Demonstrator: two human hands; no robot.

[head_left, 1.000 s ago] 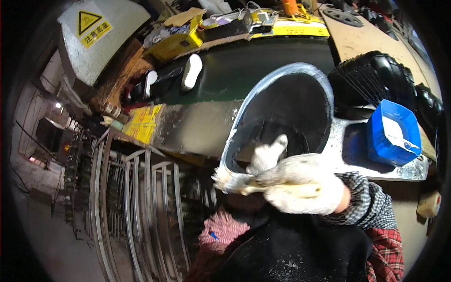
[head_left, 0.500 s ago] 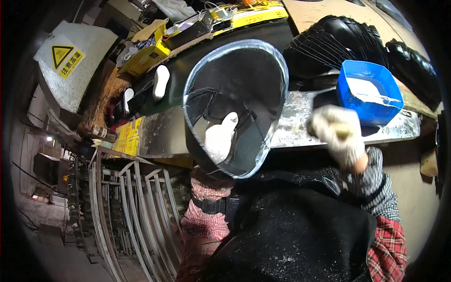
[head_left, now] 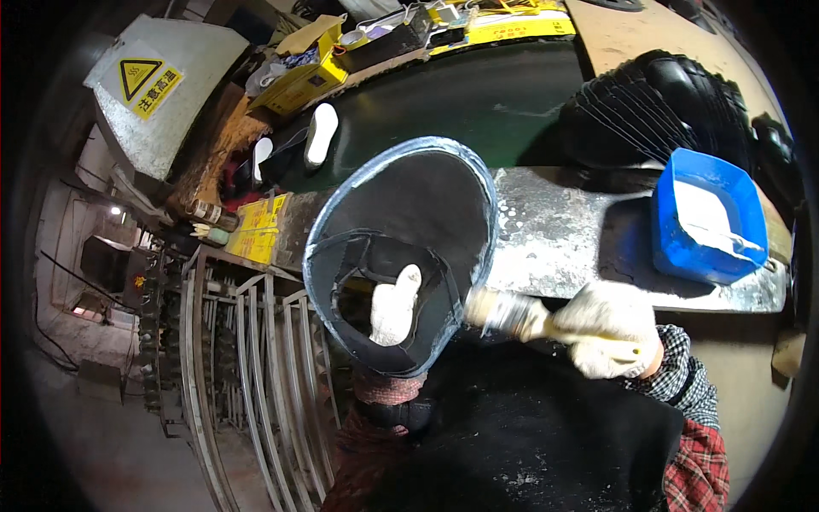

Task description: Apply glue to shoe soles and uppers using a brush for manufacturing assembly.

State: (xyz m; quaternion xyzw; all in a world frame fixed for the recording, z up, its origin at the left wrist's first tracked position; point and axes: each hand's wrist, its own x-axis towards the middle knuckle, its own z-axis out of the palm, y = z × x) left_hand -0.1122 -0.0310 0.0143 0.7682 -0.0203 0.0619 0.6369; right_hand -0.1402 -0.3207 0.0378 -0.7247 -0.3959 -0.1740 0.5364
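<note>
In front of me I hold a hollow black shoe upper (head_left: 409,196), its wide oval opening facing up and edged with a pale bluish-white band. My left hand (head_left: 393,309), in a white glove, shows through a hole inside it; the thumb points up and the other fingers are hidden. My right hand (head_left: 607,328), also in a white glove, is closed around a flat paintbrush (head_left: 516,316). Its blurred bristles are at the right edge of the upper; whether they touch cannot be told. A blue tub (head_left: 725,252) with white liquid stands to the right on the bench.
A stack of black soles (head_left: 657,107) lies behind the tub. White-bottomed shoes (head_left: 321,136) are on the dark green belt (head_left: 478,94). Metal rack rails (head_left: 256,367) stand at lower left, under a grey hood (head_left: 162,85) with a yellow warning label.
My right hand has swung left from near the tub, bringing the brush to the upper's right edge. The upper has moved down in view, and the view has shifted somewhat.
</note>
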